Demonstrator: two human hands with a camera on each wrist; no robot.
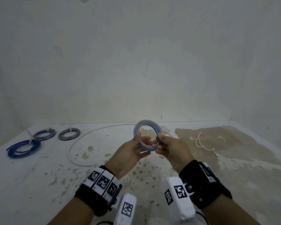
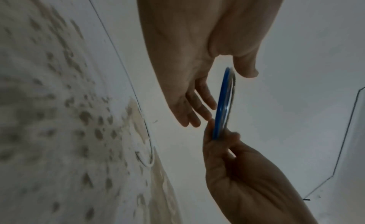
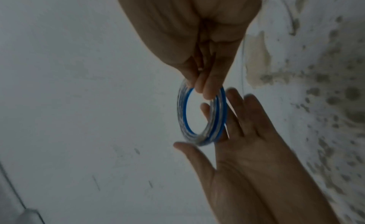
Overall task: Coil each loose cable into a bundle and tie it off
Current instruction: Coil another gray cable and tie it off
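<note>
A coil of blue-and-clear cable (image 1: 142, 127) is held upright above the stained table (image 1: 39, 176), between both hands. My right hand (image 1: 159, 142) pinches the coil's right side between thumb and fingers; the right wrist view shows the same pinch (image 3: 205, 90) on the coil (image 3: 182, 118). My left hand (image 1: 142, 140) lies against the coil's left side with straight fingers and the thumb on the rim. In the left wrist view the coil (image 2: 223, 102) stands edge-on beside that hand (image 2: 209, 96). The cable's loose tail (image 1: 70, 148) curves over the table to the left.
Three tied bundles lie at the far left: a blue one (image 1: 23, 148) and two grey-blue ones (image 1: 45, 134) (image 1: 69, 134). Several white cable ties (image 1: 199, 142) lie on the brown stain at the right. A wall rises behind the table's far edge.
</note>
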